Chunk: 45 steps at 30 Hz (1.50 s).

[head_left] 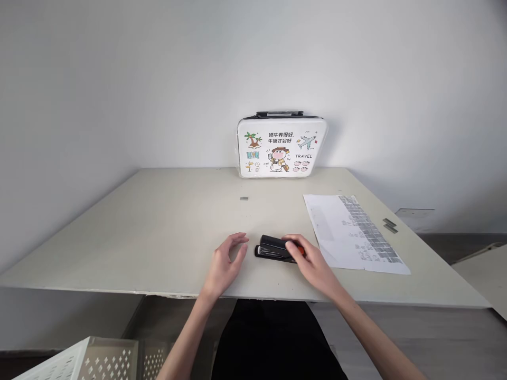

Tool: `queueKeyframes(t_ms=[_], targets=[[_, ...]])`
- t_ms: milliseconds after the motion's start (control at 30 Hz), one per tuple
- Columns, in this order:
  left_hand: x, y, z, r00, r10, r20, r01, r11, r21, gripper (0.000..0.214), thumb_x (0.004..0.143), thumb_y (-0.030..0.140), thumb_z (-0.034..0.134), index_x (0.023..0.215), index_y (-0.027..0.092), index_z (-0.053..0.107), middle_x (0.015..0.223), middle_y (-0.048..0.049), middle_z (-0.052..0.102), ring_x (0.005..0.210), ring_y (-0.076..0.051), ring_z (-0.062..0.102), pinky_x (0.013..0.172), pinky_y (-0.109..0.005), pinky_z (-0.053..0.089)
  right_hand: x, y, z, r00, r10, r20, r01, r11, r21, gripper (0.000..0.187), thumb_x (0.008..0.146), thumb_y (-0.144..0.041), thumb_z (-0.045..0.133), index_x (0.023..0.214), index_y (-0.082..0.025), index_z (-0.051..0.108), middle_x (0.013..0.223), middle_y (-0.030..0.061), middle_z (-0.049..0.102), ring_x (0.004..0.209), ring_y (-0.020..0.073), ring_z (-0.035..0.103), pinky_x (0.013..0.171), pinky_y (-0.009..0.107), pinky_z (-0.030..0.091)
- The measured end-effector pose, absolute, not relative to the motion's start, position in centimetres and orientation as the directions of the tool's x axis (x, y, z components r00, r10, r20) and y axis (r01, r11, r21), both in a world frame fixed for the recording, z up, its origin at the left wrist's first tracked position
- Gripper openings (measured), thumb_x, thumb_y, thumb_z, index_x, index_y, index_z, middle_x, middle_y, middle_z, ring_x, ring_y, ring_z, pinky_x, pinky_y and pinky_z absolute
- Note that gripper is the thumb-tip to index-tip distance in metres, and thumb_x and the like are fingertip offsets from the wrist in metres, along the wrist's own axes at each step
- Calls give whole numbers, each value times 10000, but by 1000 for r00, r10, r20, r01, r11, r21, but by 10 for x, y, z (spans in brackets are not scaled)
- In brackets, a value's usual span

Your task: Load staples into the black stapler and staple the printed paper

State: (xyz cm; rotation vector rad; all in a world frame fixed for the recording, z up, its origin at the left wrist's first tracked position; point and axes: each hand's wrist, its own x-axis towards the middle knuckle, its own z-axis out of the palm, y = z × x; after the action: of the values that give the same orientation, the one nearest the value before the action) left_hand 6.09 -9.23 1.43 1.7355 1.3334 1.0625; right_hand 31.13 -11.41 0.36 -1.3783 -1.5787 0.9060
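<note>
1 stapler (pixel 273 243) sits on the table (pixel 158 237) betw. L hand (pixel 225 264) & R hand (pixel 311 258). R hand grips its rear end; L hand is empty, fingers loosely bent, just beside the front end. Paper (pixel 336 232) lies just R of R hand, w/ 2 grey strips (pixel 390 229) farther R. 1 small strip (pixel 244 198) lies ahead of L hand; case (pixel 283 148) stands well beyond both.

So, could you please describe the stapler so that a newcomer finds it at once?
On the pale table, look near the person's edge, left of the printed sheet. There the right hand holds the stapler by one end. Unlike the small grey staple strips, it is black, with a red-orange part at the held end.
</note>
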Motion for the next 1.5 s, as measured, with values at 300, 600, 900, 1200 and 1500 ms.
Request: queueKeyframes(t_ms=[300, 600, 900, 1200, 1500], targets=[[60, -94, 13, 54, 981, 187, 357, -194, 914, 342, 1014, 491, 553, 1222, 234, 640, 1311, -91, 705, 1278, -268, 635, 1082, -402, 503, 310, -117, -15, 65, 982, 176, 412, 134, -901, 472, 1079, -581, 287, 1274, -272, 587, 1314, 93, 685, 1259, 263, 628, 1086, 460, 482], [57, -95, 14, -133, 979, 155, 246, -119, 962, 456, 1066, 585, 363, 1215, 248, 630, 1373, -80, 667, 1318, -261, 612, 1128, -413, 474, 309, -119, -5, -12, 989, 149, 462, 138, -876, 437, 1064, -573, 353, 1247, -274, 615, 1220, 90, 714, 1130, 282, 678, 955, 437, 562], [66, -95, 18, -30, 998, -56, -180, 50, 982, 476, 1047, 605, 389, 1182, 214, 623, 1398, -127, 662, 1357, -285, 585, 1172, -475, 462, 296, -137, 3, -145, 805, 576, 507, 560, -655, 209, 1022, -252, 577, 1217, -306, 632, 1175, 76, 733, 1114, 269, 698, 857, 431, 625], [78, -103, 25, 260, 922, -287, -427, 376, 822, 459, 1040, 468, 269, 1060, 208, 647, 1429, -102, 644, 1391, -313, 546, 1135, -535, 473, 289, -146, 13, -424, 466, 777, 595, 789, -150, 446, 955, -28, 628, 1257, -348, 700, 1212, 9, 777, 1191, 258, 706, 935, 464, 605], [81, -104, 29, -13, 921, -388, -711, 264, 651, 183, 977, 210, 542, 971, 120, 701, 899, -93, 678, 868, -190, 668, 874, -328, 544, 293, -146, 17, -225, 475, 851, 572, 771, -279, 490, 900, 64, 625, 1239, -280, 703, 1122, 47, 782, 1157, 255, 698, 910, 458, 611]])
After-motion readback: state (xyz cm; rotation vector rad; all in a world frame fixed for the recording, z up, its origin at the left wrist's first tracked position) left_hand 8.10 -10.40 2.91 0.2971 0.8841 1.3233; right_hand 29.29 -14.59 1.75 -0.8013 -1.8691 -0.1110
